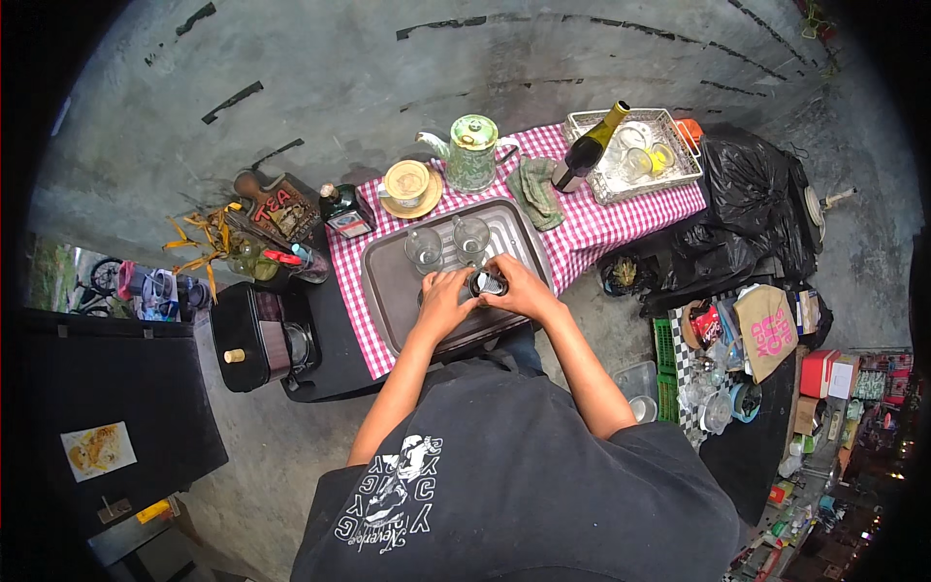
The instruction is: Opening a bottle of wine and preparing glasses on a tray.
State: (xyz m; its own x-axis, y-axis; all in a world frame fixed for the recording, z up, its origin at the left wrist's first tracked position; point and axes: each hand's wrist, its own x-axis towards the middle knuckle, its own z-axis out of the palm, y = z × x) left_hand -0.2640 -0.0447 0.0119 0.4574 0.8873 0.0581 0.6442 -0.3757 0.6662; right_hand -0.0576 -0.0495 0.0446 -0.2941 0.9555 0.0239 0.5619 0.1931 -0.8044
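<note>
My right hand curls around a small dark container with a pale, ribbed-looking part at its opening; exactly what it is I cannot tell. My left hand is beside it, fingers bent over something glassy that the hand mostly hides, near the container. Both hands are above the near part of a brown metal tray. Just beyond them two clear glass mugs stand side by side on the tray.
A red-checked cloth covers the table. Behind the tray are a green enamel teapot, a lidded cup on a saucer, and a dark square bottle. To the right lie a folded green cloth, a wine bottle and a wire basket with glasses.
</note>
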